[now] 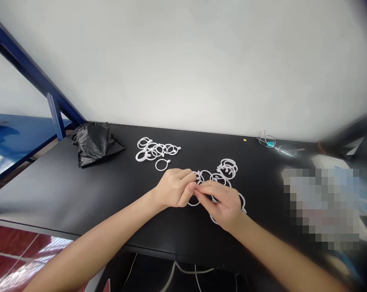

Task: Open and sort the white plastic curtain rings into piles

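While close together, hands amid white plastic curtain rings

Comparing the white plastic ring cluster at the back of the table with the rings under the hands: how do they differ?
The back cluster of white plastic rings lies clear of both hands, while the rings under the hands sit beneath the left hand and right hand. The back cluster is a tight, overlapping bunch; the rings under the hands spread wider, with a small stack at their far end. Both are white rings lying on the black table.
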### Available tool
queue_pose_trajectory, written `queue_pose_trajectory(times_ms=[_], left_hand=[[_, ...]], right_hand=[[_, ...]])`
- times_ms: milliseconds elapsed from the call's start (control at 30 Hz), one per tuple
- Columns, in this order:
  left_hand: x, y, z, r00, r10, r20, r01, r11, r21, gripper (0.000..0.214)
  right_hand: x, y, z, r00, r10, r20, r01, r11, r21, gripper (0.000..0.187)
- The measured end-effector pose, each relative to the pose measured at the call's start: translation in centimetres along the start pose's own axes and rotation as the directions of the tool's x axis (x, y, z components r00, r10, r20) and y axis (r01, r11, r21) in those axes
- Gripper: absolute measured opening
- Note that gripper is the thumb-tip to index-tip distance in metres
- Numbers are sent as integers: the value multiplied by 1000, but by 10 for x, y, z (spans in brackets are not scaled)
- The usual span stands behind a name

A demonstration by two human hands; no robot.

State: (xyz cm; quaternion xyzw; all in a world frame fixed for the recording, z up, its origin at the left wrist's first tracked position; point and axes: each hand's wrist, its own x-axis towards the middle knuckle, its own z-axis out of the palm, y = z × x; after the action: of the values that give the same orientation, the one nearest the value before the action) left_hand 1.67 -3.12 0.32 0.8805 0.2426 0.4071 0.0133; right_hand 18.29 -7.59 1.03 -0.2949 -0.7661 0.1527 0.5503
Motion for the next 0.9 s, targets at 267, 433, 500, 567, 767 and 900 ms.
queue_pose_trajectory(times_ms=[267,433,500,567,767,900], left_hand=[[1,-53,-21,960,-279,-21,266,886,380,37],[-11,-79,-17,913,-405,42,344,824,451,35],[-13,-80,-15,895,-436,93,348,815,464,31],[-12,-77,-14,888,-445,116,348,814,465,27],[2,-38,-14,930,-325,173,301,942,149,14],[3,-12,1,885,-314,343,319,947,42,20]], right_hand=[[2,23,-16,939,334,-80,-335,942,5,23],[5,25,-16,971,237,-35,-240,961,-135,12],[5,26,-15,979,205,1,-202,966,-161,10],[4,27,-14,983,185,19,-179,969,-168,10],[5,28,-15,979,203,-32,-205,963,-176,12],[5,28,-16,970,236,-55,-242,954,-175,13]])
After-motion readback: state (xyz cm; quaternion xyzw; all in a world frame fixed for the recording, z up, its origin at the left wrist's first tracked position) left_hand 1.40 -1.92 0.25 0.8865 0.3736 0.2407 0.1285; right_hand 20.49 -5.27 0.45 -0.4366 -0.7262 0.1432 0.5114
